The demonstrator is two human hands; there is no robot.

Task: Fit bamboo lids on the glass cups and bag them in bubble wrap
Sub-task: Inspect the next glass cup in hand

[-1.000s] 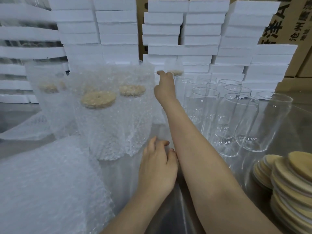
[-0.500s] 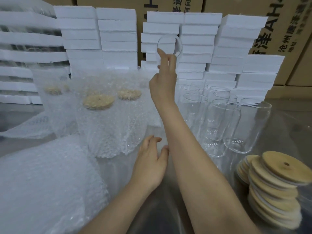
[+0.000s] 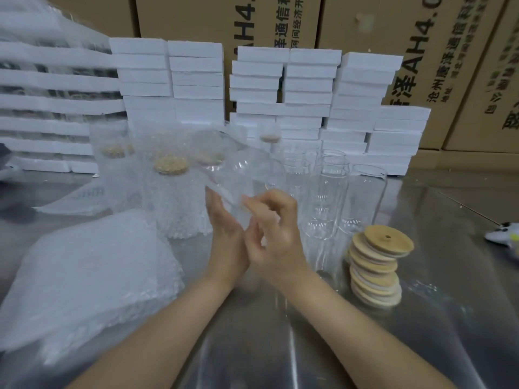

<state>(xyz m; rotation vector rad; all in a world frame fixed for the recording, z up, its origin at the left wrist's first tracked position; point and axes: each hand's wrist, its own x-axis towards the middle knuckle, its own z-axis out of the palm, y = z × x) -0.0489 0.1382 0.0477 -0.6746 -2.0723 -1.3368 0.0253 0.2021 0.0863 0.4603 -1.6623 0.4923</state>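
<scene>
Head view: at the middle of the frame both hands meet over the tabletop around one glass cup. The cup is clear, motion-blurred and tilted, its far end leaning toward the upper left and its near end down between the hands. The right hand has its fingers curled and clamped on the near end of the cup, forefinger hooked over and thumb below. The left hand stands edge-up just left of it, its fingers straight and together and the palm turned toward the cup's side. Whether that palm touches the glass I cannot tell through the blur. Right of the hands a cluster of empty cups stands upright and lidless. Toward the lower right of them, a leaning stack of bamboo lids rests on the tabletop, the top lid showing a small hole. Left of centre stand several bagged cups, each lidded and wrapped, and at the lower left lies a loose pile of bubble wrap. Behind everything run stacks of white foam boxes, with printed cardboard cartons along the top of the frame. A small white and yellow object lies at the right edge, too cut off to identify.
</scene>
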